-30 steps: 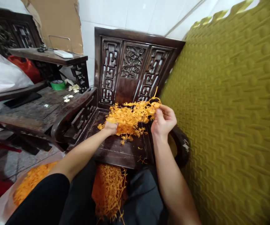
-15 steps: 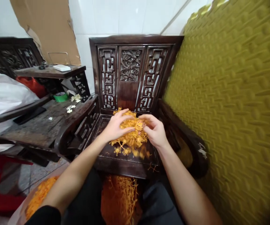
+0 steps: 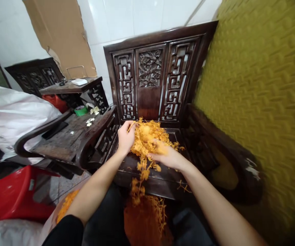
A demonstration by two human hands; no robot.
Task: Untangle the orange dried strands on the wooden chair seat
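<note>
A tangled bunch of orange plastic sprigs point(image 3: 149, 136) lies between my two hands over the seat of a dark carved wooden chair point(image 3: 152, 75). My left hand point(image 3: 125, 136) grips the bunch at its left side, fingers closed round some strands. Under the bunch's right side sits my right hand point(image 3: 166, 156), motion-smeared, with its fingers partly buried in the strands. Loose sprigs point(image 3: 141, 177) trail down from the bunch past the seat's front edge toward an orange heap point(image 3: 147, 215) on my lap.
An olive textured foam panel point(image 3: 260, 85) fills the right side. To the left stand a dark wooden side table point(image 3: 67, 136) with small white flowers and a green tape roll point(image 3: 80, 110), a red plastic stool point(image 3: 16, 194), a white bag point(image 3: 14, 112) and cardboard point(image 3: 60, 34) on the wall.
The camera has tilted and shifted. My hands have moved from pulling the bunch apart to gathering it on the seat; my right hand now sweeps strands toward the front edge, where sprigs are falling.
</note>
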